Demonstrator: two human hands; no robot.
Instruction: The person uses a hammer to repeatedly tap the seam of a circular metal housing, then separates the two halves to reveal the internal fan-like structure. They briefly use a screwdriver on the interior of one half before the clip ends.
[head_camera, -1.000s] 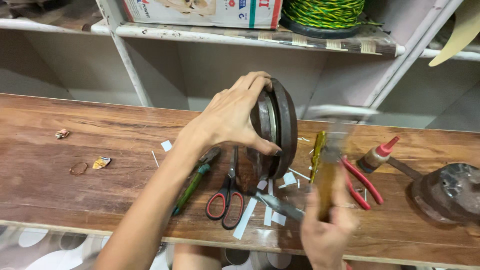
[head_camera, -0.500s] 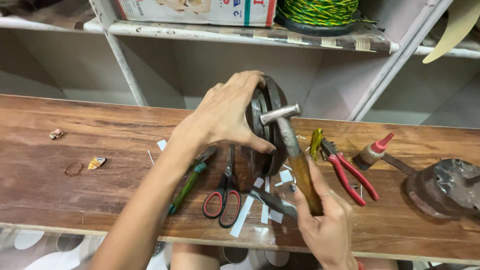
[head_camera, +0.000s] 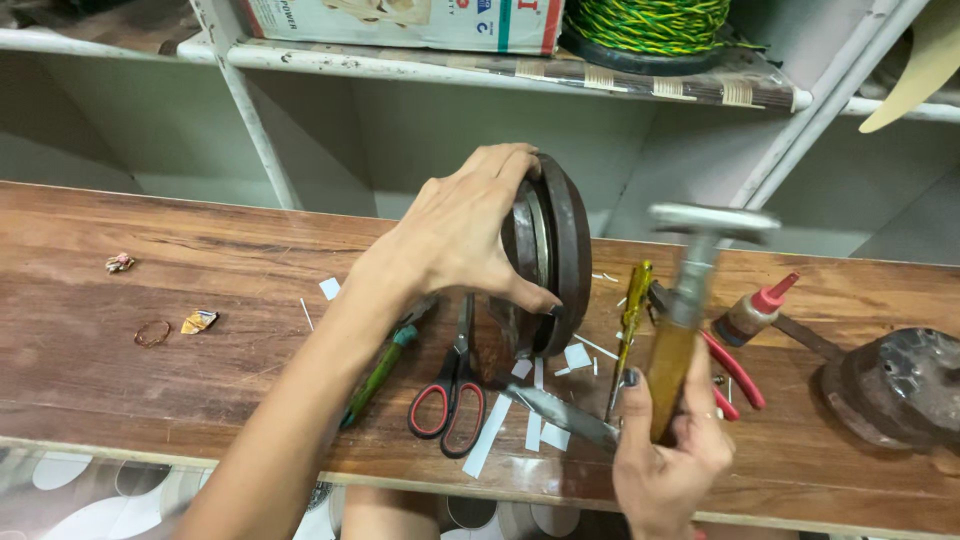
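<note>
The steel-headed, wooden-handled hammer (head_camera: 690, 300) is motion-blurred; the green-yellow wire coil (head_camera: 648, 25) and, probably, a cardboard box (head_camera: 400, 22) are cropped at the top edge.

Even, soft daylight, faint shadows on the wooden bench (head_camera: 150, 400); only the hammer (head_camera: 700, 270) is motion-blurred.

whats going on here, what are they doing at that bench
A person stands at a wooden workbench. Their left hand grips a dark round metal part, holding it on edge on the bench. Their right hand holds a hammer by its wooden handle, head raised beside the part, not touching it. Red-handled scissors, a green-handled screwdriver, red pliers, a glue bottle and paper scraps lie around.
</note>
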